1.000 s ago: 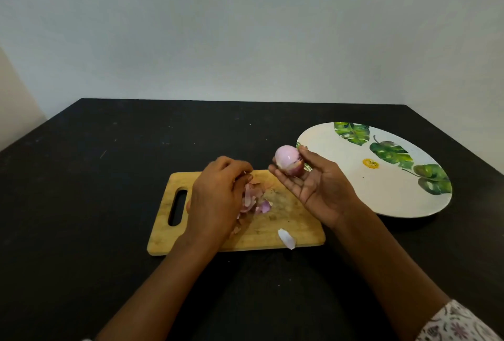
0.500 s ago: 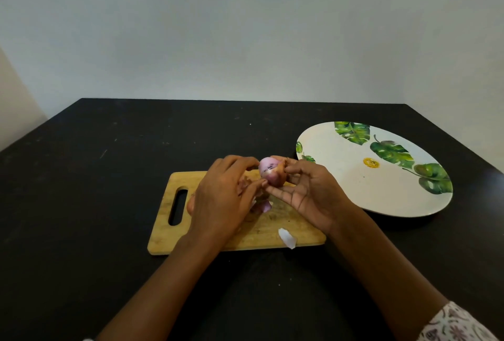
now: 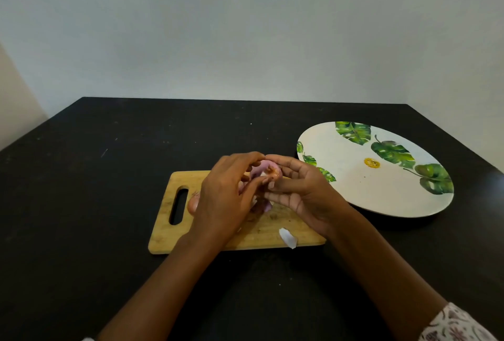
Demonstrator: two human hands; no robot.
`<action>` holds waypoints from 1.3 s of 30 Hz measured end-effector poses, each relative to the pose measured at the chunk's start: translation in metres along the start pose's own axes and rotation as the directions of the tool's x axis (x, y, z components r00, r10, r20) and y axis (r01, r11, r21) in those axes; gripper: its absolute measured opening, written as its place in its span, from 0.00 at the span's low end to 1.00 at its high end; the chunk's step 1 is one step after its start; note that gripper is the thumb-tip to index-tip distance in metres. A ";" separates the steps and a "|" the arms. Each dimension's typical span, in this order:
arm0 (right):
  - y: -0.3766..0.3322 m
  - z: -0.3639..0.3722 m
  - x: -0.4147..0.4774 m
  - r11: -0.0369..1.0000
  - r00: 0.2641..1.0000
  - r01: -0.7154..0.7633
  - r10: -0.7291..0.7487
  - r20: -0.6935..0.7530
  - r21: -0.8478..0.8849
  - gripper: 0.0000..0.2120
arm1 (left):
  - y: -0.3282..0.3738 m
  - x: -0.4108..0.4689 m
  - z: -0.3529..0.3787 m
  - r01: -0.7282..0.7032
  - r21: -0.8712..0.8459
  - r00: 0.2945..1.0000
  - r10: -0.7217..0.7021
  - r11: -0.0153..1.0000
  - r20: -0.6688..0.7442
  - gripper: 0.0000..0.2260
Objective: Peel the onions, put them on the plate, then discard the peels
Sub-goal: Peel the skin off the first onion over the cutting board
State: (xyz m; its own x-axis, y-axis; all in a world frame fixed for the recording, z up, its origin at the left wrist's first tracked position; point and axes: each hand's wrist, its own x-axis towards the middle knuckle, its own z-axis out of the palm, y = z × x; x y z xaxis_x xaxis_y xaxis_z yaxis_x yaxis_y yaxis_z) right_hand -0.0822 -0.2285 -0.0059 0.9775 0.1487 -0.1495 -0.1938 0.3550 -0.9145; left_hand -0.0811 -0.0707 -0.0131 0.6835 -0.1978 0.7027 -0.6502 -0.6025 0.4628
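Onion [image 3: 268,172] in left hand [image 3: 223,198], right hand [image 3: 302,196]

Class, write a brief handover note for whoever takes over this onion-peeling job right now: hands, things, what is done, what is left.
Right hand holds the onion above the cutting board; left hand pinches at its skin.
Loose peels lie on the board; what looks like a second onion sits half hidden by the left hand.
Plate holds no onion.
Done: onion partly peeled.
Left: finish peeling, plate the onions, discard the peels.
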 end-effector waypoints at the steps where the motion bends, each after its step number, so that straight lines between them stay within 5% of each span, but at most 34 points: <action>1: 0.001 0.000 0.000 1.000 1.000 0.009 -0.009 0.000 -0.018 0.21 | 0.000 0.000 0.000 0.006 -0.006 1.000 -0.006 1.000 -0.003 0.16; 15: 0.003 0.006 -0.004 0.989 0.994 0.108 -0.108 0.003 -0.105 0.21 | 0.004 0.001 -0.001 0.207 -0.139 0.976 -0.214 0.968 -0.034 0.15; 29: 0.007 0.005 -0.004 0.942 0.971 0.229 -0.240 -0.015 -0.244 0.21 | 0.007 0.002 -0.003 0.233 -0.259 0.968 -0.248 0.938 -0.028 0.17; 39: 0.006 0.005 -0.003 0.978 0.989 0.144 -0.147 -0.010 -0.149 0.19 | 0.010 0.002 -0.002 0.250 -0.237 0.968 -0.246 0.939 0.047 0.16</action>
State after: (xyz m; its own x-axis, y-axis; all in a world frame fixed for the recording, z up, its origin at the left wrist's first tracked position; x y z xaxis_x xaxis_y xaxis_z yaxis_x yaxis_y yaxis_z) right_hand -0.0866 -0.2223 -0.0089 0.9962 0.0856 -0.0174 -0.0369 0.2312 -0.9722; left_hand -0.0871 -0.0752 -0.0061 0.8370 -0.0798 0.5413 -0.5186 -0.4315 0.7382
